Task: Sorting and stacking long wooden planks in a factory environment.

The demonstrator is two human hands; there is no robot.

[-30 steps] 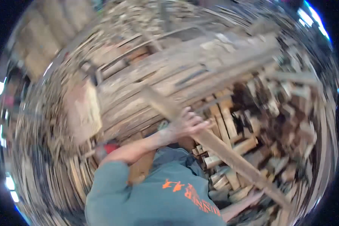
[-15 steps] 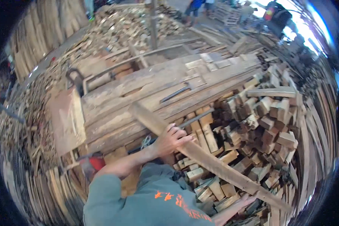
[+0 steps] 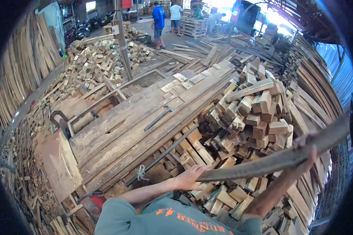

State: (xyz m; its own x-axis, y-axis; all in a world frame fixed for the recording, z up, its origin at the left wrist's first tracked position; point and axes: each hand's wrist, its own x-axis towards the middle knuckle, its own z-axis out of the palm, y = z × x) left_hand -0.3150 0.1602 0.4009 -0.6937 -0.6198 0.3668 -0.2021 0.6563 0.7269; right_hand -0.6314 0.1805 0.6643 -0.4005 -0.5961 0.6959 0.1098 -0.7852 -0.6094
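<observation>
Weathered grey timber, one long plank (image 3: 278, 158), held level across the near right of the scene. The left hand (image 3: 190, 177) lies at its near-left end, palm and fingers pressed along the wood, more laid on than wrapped round. The right hand (image 3: 308, 147) is closed about the plank further right, fingers curled over its top edge. The plank runs on past that hand toward the right rim of the view, blurred there.

Beneath and beyond the plank: a heap of short wooden blocks (image 3: 259, 113), loosely piled, right of centre.

Left of the heap: a broad stack of long grey boards (image 3: 145, 121), lying flat and running from near left to far right. On them rest a dark metal bar (image 3: 159, 117) and, along the stack's near edge, a long thin rod (image 3: 164, 154) with a knot of cord at its near end.

Near left: a metal hand cart (image 3: 62, 129) with a flat panel leaning at its side.

Far left: a mound of small offcuts (image 3: 90, 62) by an upright post (image 3: 121, 39).

Far: two standing persons (image 3: 166, 17) beside stacked pallets.

Progress, as judged: the plank is off the piles and carried by both hands, clear of the blocks, not yet set anywhere. The board stack already holds many lengths; the block heap and surrounding timber appear unsorted, so the bulk of the handling looks undone.
</observation>
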